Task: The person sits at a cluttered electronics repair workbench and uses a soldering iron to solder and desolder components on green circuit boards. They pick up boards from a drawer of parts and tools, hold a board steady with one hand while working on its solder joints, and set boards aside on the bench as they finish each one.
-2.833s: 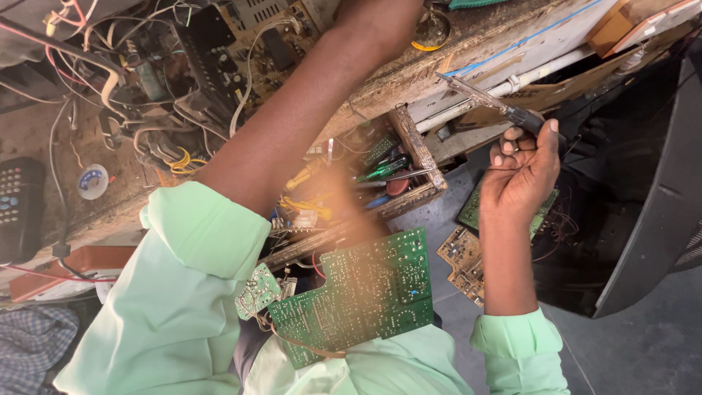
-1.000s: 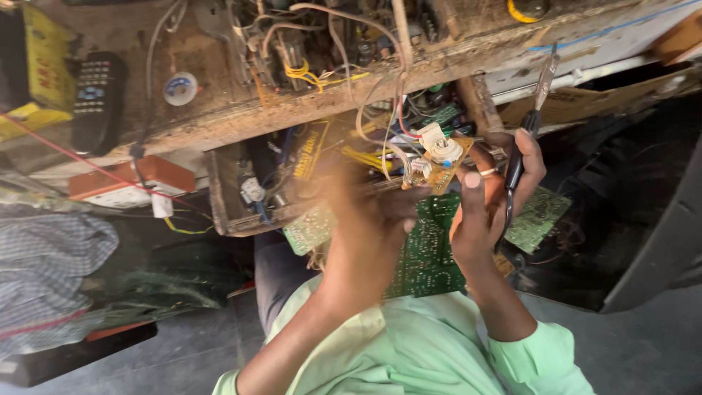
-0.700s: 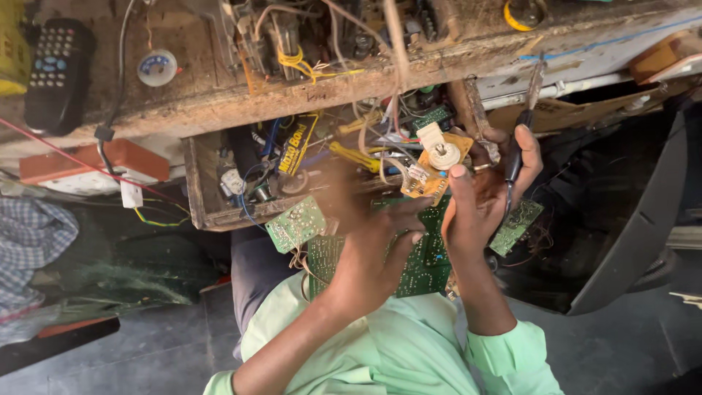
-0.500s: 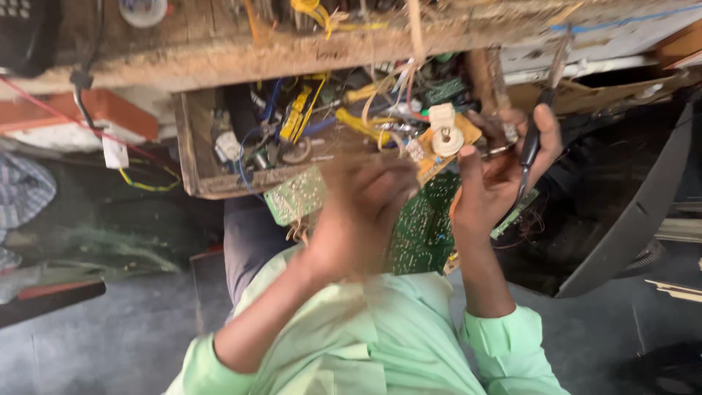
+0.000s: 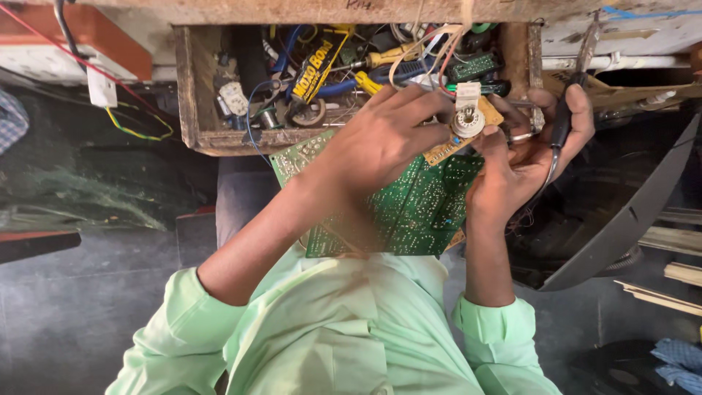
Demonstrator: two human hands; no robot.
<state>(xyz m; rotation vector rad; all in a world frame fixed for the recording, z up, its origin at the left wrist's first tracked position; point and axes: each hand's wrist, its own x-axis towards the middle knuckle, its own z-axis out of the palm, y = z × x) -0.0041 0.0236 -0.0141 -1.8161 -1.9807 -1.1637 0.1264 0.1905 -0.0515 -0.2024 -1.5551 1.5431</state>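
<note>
My left hand (image 5: 384, 139) grips a small brown circuit board (image 5: 447, 148) that carries a round white part (image 5: 468, 121). My right hand (image 5: 523, 164) is closed around a thin black-handled tool (image 5: 562, 121) whose metal tip points up, and its fingers also touch the small board's right edge. Both hands hover over a large green circuit board (image 5: 417, 216) lying on my lap, just in front of an open wooden drawer (image 5: 189, 95). Wires run from the small board up towards the bench.
The drawer is crammed with screwdrivers, pliers, tape rolls and cables. A wooden bench edge (image 5: 307, 11) runs along the top. A curved black casing (image 5: 629, 219) stands at the right, wooden slats (image 5: 680, 274) behind it, and dark floor lies at the left.
My left hand has come down from the bench top to the small board by the right hand. The view has tilted down, so the drawer now sits higher and larger.
</note>
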